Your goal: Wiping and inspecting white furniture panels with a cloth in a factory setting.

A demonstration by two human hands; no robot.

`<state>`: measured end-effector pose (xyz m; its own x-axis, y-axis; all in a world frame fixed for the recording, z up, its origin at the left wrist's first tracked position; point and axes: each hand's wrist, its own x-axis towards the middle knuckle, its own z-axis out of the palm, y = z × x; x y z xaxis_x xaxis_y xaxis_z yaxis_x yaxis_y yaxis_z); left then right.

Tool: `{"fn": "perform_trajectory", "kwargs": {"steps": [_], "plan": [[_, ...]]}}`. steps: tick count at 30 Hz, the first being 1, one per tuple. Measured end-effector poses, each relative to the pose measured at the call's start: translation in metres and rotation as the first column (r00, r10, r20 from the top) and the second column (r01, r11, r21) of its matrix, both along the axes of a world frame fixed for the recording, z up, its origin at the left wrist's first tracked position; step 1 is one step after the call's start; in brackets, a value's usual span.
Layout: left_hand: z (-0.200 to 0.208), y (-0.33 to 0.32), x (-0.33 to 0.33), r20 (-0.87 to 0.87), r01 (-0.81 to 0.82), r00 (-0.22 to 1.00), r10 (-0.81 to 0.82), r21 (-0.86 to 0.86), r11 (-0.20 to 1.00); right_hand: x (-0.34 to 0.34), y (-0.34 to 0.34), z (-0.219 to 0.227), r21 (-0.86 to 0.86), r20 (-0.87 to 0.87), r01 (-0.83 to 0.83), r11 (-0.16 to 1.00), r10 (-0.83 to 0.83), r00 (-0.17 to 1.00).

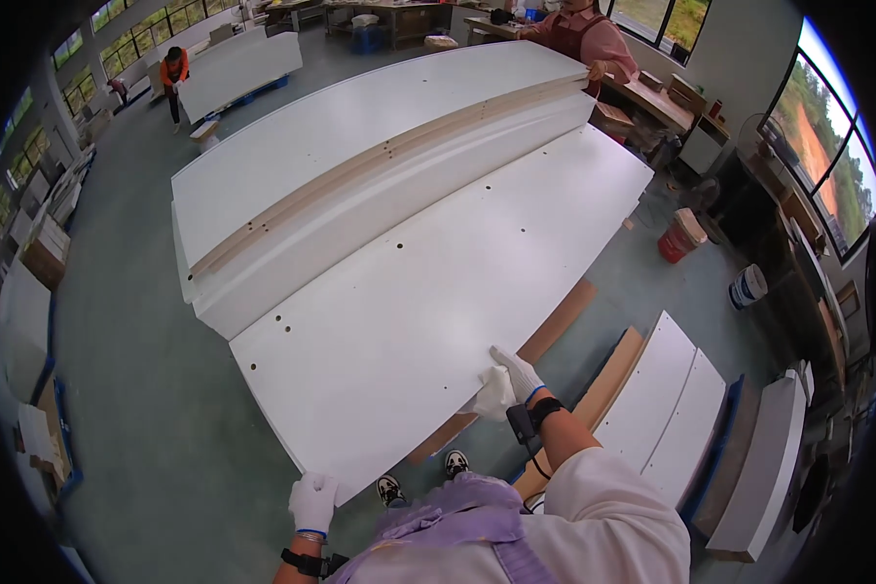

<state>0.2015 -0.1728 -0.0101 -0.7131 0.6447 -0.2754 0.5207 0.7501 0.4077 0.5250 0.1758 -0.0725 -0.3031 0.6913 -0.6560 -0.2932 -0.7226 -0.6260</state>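
In front of me lies a long white panel (438, 282) with several small dark holes along it. At its near left corner my left hand (313, 502), in a white glove, is closed over the edge. My right hand (518, 374), gloved too, rests at the panel's near edge with a crumpled white cloth (495, 393) in its grip; one finger lies along the panel's surface. Behind this panel rises a stack of white panels (380, 127), higher than the near one, with a bare wood-coloured strip along its front edge.
A co-worker in a pink top (605, 49) touches the stack's far right end. Another person in orange (173, 70) stands at a distant stack. White boards (664, 409) lie to my lower right. A red bucket (681, 237) and a white bucket (748, 287) stand on the right.
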Motion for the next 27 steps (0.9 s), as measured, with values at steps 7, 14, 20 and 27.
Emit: {"fn": "perform_trajectory", "kwargs": {"steps": [7,14,20,27], "plan": [[-0.017,-0.033,0.003,-0.015,0.012,1.000,-0.012,-0.009,1.000,0.009,-0.027,-0.005,0.043,0.148,-0.065,0.997,0.058,0.987],[-0.039,-0.063,-0.011,-0.139,-0.077,0.987,0.082,0.040,0.996,0.009,-0.055,-0.009,0.021,0.110,-0.153,0.988,0.149,0.983],[-0.025,-0.059,-0.004,-0.085,-0.145,0.985,0.150,0.063,0.987,0.005,-0.057,0.001,-0.007,0.208,-0.245,0.970,0.241,0.948],[-0.009,-0.058,-0.013,0.002,-0.156,0.988,0.157,0.067,0.985,0.020,-0.056,0.060,-0.080,0.168,-0.595,0.800,0.599,0.783]]}}
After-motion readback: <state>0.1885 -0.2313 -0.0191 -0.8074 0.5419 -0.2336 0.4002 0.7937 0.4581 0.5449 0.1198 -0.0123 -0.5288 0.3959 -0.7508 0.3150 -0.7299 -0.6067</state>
